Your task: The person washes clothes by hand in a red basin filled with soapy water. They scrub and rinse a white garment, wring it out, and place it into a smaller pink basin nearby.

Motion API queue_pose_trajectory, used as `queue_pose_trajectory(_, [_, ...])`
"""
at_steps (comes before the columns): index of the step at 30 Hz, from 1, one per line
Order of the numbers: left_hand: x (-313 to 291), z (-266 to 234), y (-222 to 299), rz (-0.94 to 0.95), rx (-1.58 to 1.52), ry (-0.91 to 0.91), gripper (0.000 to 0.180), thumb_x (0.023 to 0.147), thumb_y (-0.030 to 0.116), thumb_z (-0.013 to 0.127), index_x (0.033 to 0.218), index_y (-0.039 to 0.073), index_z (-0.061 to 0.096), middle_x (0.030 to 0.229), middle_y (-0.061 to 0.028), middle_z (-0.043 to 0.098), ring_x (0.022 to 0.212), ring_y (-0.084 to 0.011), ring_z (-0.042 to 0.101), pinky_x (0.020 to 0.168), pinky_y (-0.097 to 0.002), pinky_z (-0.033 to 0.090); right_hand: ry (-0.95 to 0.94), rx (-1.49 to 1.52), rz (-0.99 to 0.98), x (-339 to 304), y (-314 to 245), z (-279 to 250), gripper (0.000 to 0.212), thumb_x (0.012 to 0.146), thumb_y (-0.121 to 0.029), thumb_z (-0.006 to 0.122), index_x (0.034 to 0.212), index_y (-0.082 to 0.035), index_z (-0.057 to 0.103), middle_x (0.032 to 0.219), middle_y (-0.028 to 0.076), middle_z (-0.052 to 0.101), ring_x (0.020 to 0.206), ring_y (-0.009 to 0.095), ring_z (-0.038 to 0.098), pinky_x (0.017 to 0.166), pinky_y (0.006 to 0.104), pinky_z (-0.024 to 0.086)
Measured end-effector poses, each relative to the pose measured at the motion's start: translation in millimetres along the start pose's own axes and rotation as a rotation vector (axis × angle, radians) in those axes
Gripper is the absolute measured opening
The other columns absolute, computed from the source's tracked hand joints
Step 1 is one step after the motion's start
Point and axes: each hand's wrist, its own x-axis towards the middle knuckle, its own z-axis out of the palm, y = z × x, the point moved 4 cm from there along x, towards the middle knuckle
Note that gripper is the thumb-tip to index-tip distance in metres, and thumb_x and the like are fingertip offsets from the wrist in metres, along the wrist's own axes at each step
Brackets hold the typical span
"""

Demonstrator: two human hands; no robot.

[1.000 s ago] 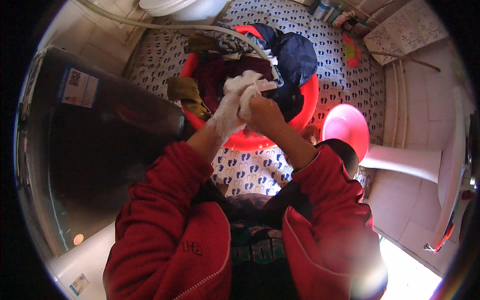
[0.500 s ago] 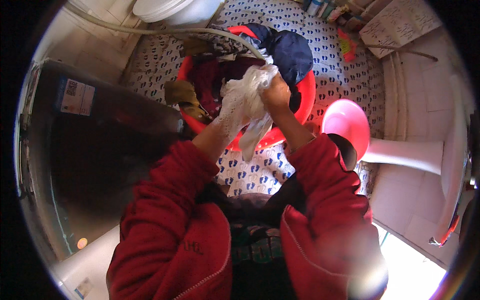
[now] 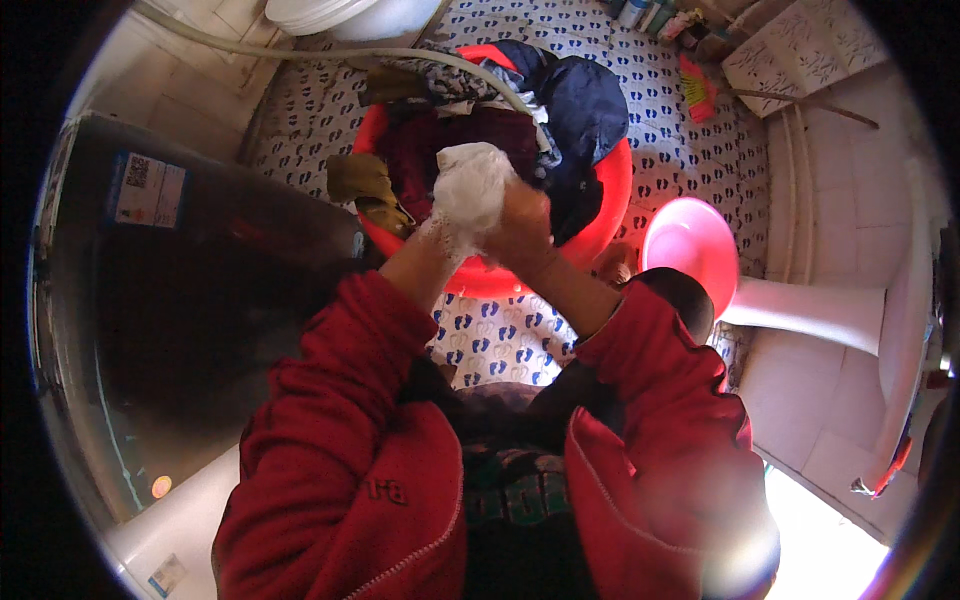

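Note:
Both of my hands are together over a red basin (image 3: 614, 215) on the floor. Between them is a wet white cloth (image 3: 470, 185), gathered into a compact bundle. My left hand (image 3: 450, 236) is coated in suds and closed on it, with most of its fingers hidden. My right hand (image 3: 520, 226), slightly blurred, presses against the bundle from the right with its fingers curled round it. Below, dark red clothing (image 3: 415, 160) fills the basin. A dark navy garment (image 3: 585, 105) hangs over its right rim, and an olive-brown cloth (image 3: 355, 180) over its left.
A pale hose (image 3: 400, 53) runs from the upper left into the basin. A pink basin (image 3: 690, 250) leans near a white pedestal (image 3: 810, 310) on the right. A large dark appliance (image 3: 200, 330) stands at left. The floor (image 3: 500, 335) has a footprint pattern.
The white cloth was spread out, with one end dangling over the near rim; now it is bunched up. My right hand has come down and left, closer to my left hand.

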Motion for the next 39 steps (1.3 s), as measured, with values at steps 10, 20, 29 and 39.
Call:
queue_pose_trajectory(10, [6,-3,45,-0.464,-1.034,0.123,0.034,0.097,0.010,0.055,0.129,-0.001,0.060,0.121,-0.0125,0.067,0.108,-0.0230,0.067,0.094,-0.0379,0.055,-0.357,1.793,0.734,24,24,-57,0.070,0.087,-0.022,0.068,0.146,0.003,0.041,0.145,0.020,0.052,0.133,0.033,0.053,0.114,0.0488,0.043])
queue_pose_trajectory(20, [2,-12,40,-0.361,0.037,-0.381,0.039,0.096,0.020,0.063,0.131,0.004,0.060,0.123,-0.0085,0.067,0.107,-0.0185,0.065,0.096,-0.0339,0.053,-0.472,2.226,0.889,23,-1,-45,0.056,0.086,-0.016,0.066,0.139,-0.002,0.054,0.135,0.016,0.063,0.120,0.033,0.063,0.109,0.0479,0.048])
queue_pose_trajectory(29, [-29,9,-14,-0.356,-0.003,-0.224,0.040,0.098,0.025,0.063,0.133,0.006,0.059,0.123,-0.0105,0.067,0.106,-0.0235,0.067,0.093,-0.0377,0.055,-0.016,1.247,0.692,43,9,-41,0.033,0.090,-0.008,0.066,0.123,-0.004,0.064,0.112,0.008,0.068,0.100,0.021,0.067,0.088,0.0378,0.056])
queue_pose_trajectory(39, [-24,26,60,-1.175,-1.429,0.200,0.058,0.105,0.059,0.045,0.142,0.015,0.052,0.144,-0.0159,0.054,0.134,-0.0386,0.050,0.109,-0.0578,0.044,0.004,0.823,0.412,44,-4,-62,0.027,0.086,-0.018,0.080,0.105,-0.002,0.069,0.097,0.008,0.072,0.084,0.020,0.070,0.075,0.0356,0.055])
